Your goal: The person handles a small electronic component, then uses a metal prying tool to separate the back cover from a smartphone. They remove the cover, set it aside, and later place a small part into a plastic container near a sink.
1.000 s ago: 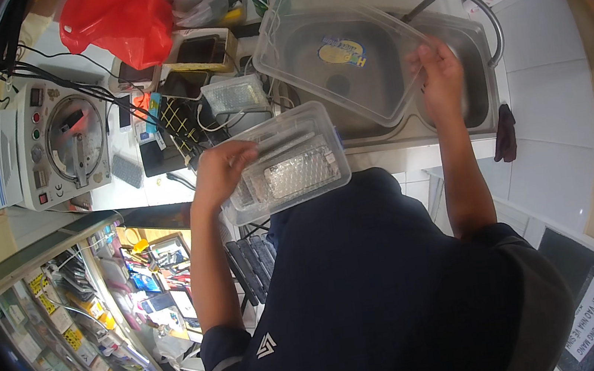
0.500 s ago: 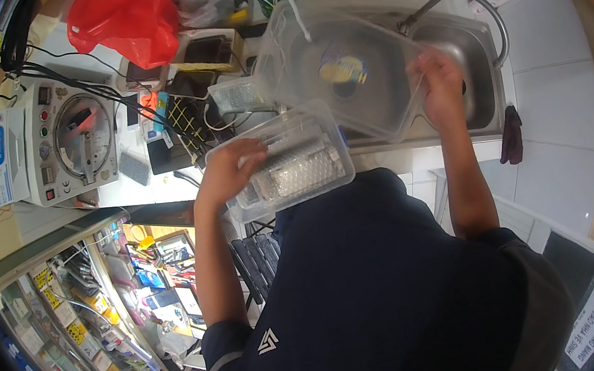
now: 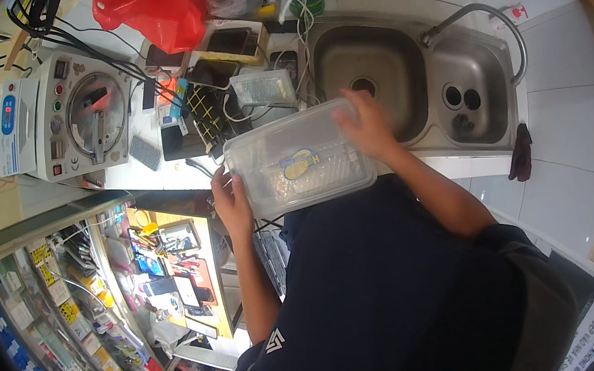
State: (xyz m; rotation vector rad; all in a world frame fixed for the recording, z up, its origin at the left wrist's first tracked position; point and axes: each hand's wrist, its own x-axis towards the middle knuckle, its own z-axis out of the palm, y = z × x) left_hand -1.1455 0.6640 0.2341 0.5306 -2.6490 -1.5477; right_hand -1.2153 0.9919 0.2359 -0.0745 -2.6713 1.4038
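Observation:
A clear plastic container (image 3: 277, 204) stands in front of me at the counter's near edge. Its translucent lid (image 3: 255, 153), with a blue and yellow sticker, covers the top; whether it is fully snapped down I cannot tell. Blurred through the plastic, bubble-wrapped contents show inside. My left hand (image 3: 233, 203) grips the container's left side, thumb and fingers at the rim. At the far right corner, my right hand (image 3: 368, 129) holds the lid's edge, thumb on top and fingers past the rim.
Right of the container lies a two-basin steel sink (image 3: 422, 135) with a curved faucet (image 3: 472, 8). A small bubble-wrapped packet (image 3: 262, 89), cables and phones crowd the counter behind. A round-doored machine (image 3: 81, 112) stands left, with a red bag (image 3: 154, 13) at the back.
My right hand has brought the lid down and left from over the sink onto the container. My left hand has moved from above the contents to the container's left side.

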